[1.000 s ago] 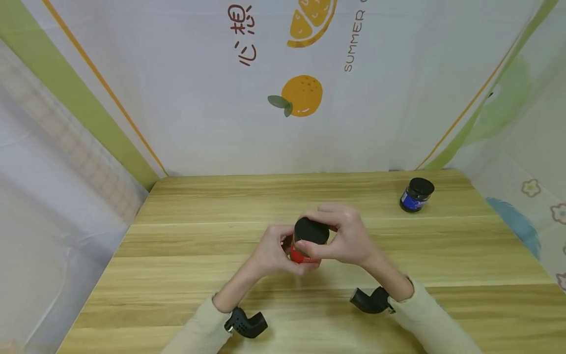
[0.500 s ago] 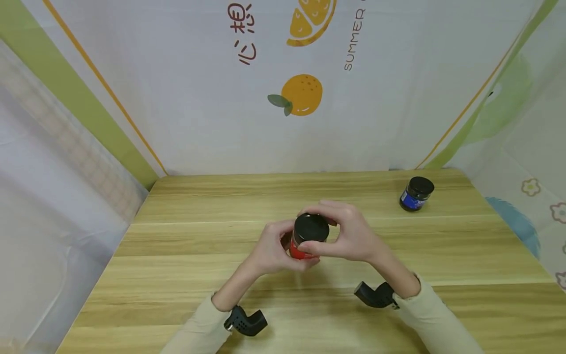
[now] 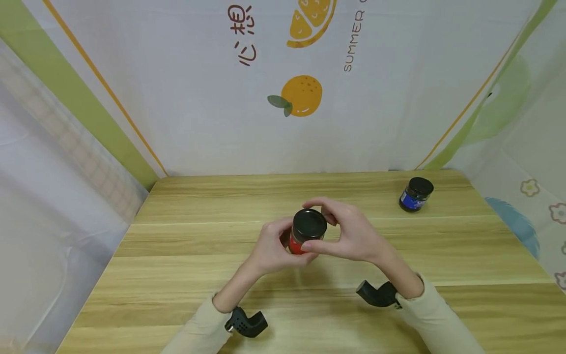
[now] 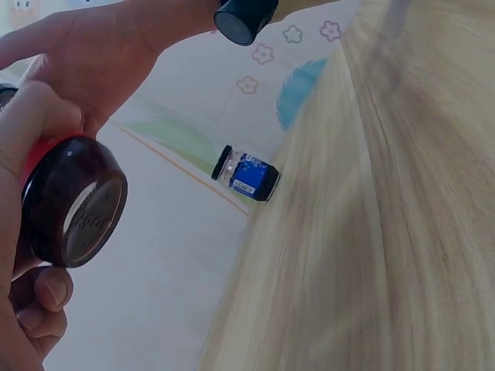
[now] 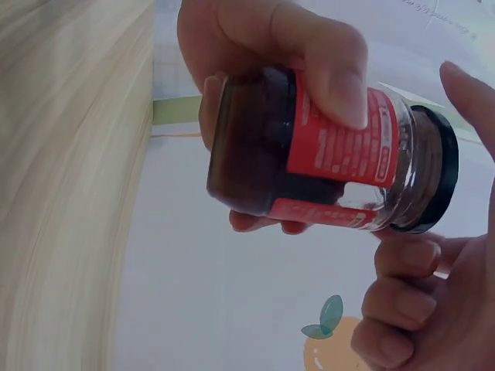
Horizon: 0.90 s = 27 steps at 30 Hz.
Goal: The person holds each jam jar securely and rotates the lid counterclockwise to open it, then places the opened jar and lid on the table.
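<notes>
A glass jar (image 5: 340,147) with a red label, dark contents and a black lid (image 3: 310,223) is held off the table, lid upward. My left hand (image 3: 275,248) grips its body, with the thumb across the red label in the right wrist view. The jar's dark base (image 4: 81,205) shows in the left wrist view. My right hand (image 3: 349,233) is at the lid, thumb on the near side and index finger on the far side. In the right wrist view that thumb (image 5: 468,97) stands apart from the lid, and the other fingers bend loosely close beside it.
A second jar (image 3: 415,194) with a blue label and black lid stands upright at the back right of the wooden table (image 3: 212,211). A printed white cloth (image 3: 199,113) hangs behind the table. Black wrist cameras sit on both forearms.
The jar has risen slightly and tipped so its lid shows glossier. My right hand has loosened around the lid, its index finger moving away from the rim. The blue-labelled jar stays put.
</notes>
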Motion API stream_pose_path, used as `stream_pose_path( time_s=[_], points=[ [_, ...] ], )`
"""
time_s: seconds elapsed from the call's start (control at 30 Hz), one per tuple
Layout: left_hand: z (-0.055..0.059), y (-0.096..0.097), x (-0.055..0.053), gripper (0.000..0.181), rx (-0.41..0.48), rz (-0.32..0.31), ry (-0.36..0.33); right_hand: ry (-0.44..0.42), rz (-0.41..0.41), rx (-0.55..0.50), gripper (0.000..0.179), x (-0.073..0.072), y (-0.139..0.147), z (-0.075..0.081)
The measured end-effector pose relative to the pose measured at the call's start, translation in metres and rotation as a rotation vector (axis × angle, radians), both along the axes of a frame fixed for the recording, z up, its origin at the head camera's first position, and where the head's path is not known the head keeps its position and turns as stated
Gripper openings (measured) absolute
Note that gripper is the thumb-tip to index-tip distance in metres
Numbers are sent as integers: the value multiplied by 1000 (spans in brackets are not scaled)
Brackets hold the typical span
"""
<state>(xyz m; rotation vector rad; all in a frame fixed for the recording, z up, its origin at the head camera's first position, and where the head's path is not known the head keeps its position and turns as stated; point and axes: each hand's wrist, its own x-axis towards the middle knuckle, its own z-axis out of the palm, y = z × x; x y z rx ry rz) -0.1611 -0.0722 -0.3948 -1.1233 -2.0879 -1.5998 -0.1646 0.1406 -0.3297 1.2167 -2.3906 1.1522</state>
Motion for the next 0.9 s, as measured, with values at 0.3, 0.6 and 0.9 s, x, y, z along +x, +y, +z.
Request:
stream_pose_path(
  time_s=[0.3, 0.6, 0.9],
  points=[
    [2, 3, 4, 45, -90, 240, 106, 120, -195, 48, 77, 8, -4, 0],
    [0, 3, 5, 47, -171, 363, 136, 136, -240, 47, 69, 8, -7, -4],
    [1, 4, 6, 48, -192, 373, 147, 134, -243, 60, 54, 7, -8, -6]
  ],
)
